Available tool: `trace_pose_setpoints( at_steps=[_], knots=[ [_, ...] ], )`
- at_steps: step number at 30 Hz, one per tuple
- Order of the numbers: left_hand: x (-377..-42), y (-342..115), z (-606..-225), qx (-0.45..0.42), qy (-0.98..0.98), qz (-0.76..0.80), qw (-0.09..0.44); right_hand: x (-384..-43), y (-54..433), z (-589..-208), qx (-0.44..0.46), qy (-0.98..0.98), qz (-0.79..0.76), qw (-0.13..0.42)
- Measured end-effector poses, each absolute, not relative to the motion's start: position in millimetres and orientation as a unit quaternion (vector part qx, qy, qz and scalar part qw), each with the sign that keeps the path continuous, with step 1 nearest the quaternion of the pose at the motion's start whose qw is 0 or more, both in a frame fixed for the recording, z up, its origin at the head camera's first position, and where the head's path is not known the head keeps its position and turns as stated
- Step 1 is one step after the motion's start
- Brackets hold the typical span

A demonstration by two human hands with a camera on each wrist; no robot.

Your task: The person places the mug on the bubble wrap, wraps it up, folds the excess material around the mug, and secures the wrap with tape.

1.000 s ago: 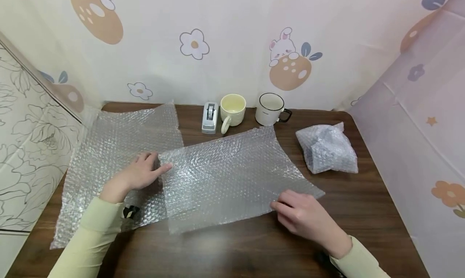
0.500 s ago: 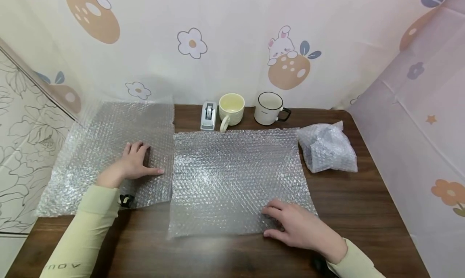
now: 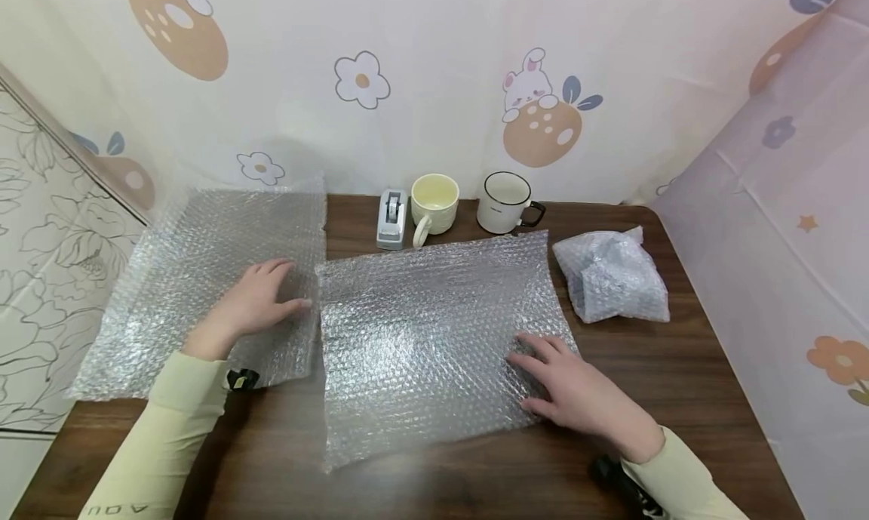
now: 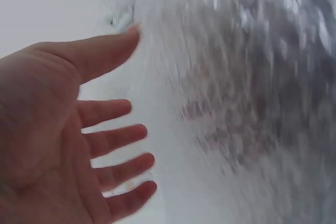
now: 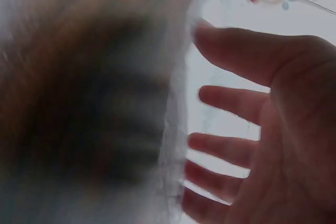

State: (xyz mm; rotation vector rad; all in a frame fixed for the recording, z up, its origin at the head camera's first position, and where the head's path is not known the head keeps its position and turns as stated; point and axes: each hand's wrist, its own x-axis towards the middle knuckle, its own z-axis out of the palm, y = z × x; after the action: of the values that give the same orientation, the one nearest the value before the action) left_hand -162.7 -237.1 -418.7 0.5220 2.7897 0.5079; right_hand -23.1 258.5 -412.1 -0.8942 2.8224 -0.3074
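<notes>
Two clear bubble wrap sheets lie side by side on the dark wooden table. My left hand (image 3: pixel 247 305) is over the left bubble wrap sheet (image 3: pixel 204 241), fingers spread and thumb pointing right toward its inner edge. On the right bubble wrap sheet (image 3: pixel 428 339), near its right edge, my right hand (image 3: pixel 570 384) rests with spread, relaxed fingers. In the left wrist view the left hand (image 4: pixel 79 124) has its fingers apart beside the wrap (image 4: pixel 236 93). The right wrist view has the right hand (image 5: pixel 252 124) likewise spread, beside a blurred edge of wrap (image 5: pixel 176 103).
Along the back edge stand a tape dispenser (image 3: pixel 391 220), a pale yellow mug (image 3: pixel 435 203) and a white mug (image 3: pixel 504 203) with a black handle. A bubble-wrapped bundle (image 3: pixel 614 278) sits at the right. Patterned curtains (image 3: pixel 434 75) rise behind the table (image 3: pixel 652 414).
The right sheet has been let down flat and turned slightly, its front-left corner now nearer me. My left hand has moved off it onto the left sheet; my right hand has released its edge.
</notes>
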Motion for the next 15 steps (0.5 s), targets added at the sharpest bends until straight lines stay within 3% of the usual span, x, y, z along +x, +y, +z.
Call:
trace_pose_setpoints(
  at_steps=[3,8,15],
  knots=[
    [-158,-222,-407,0.208,0.956,0.187,0.095,-19,257,-415,-0.290,0.949,-0.071,0.100],
    [-145,-196,-396,0.294,0.933,0.202,0.056,-14,252,-416,-0.292,0.951,-0.057,0.085],
    [-130,-164,-398,0.386,0.898,0.171,0.125,-12,251,-407,-0.294,0.946,-0.081,0.107]
  ],
)
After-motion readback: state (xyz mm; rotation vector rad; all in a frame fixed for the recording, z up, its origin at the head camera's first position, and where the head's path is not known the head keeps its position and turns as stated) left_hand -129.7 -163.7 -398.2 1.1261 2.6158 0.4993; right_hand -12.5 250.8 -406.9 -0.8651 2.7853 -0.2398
